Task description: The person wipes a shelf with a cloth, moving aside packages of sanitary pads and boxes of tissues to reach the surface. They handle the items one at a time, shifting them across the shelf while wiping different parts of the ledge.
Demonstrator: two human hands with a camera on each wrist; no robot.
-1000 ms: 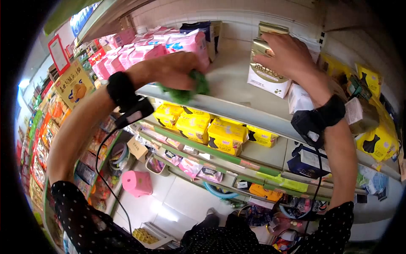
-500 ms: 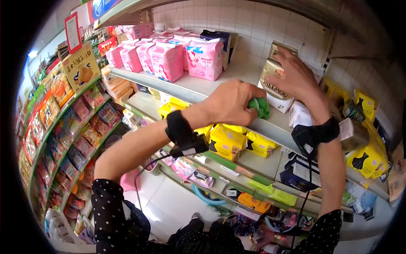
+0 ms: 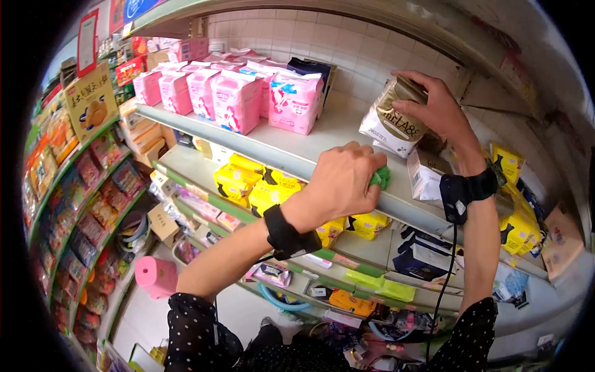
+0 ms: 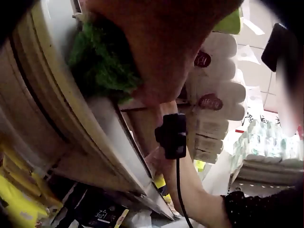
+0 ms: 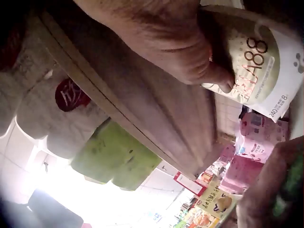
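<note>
Left hand: your left hand (image 3: 348, 181) is clenching a bunched green cloth (image 3: 380, 178) at the upper shelf's (image 3: 344, 115) front edge, fingers curling round it; the tight bunching is probably giving you a firm grip.
Right hand: your right hand (image 3: 437, 109) is grasping a gold-and-white packet (image 3: 389, 127), thumb pressing its front, fingers reaching over its top; this is probably steadying it from above.
Gold-and-white packet: it is leaning at a tilt over the right part of the upper shelf; whether its base is touching, you cannot tell. Its face is showing "A88", with "240" and "8" printed near the lower edge.
Second packet: a white carton (image 3: 426, 180) is standing beside it, near the front edge; its print is too small to read.
Pink packs: pink packs (image 3: 235, 102) are standing upright in close rows toward the left end, fronts facing out, presumably for display.
Yellow packs: yellow packs (image 3: 268, 197) are sitting on the shelf below.
Biscuit box: a tan box (image 3: 92, 102) at far left is carrying Chinese characters above a biscuit picture.
</note>
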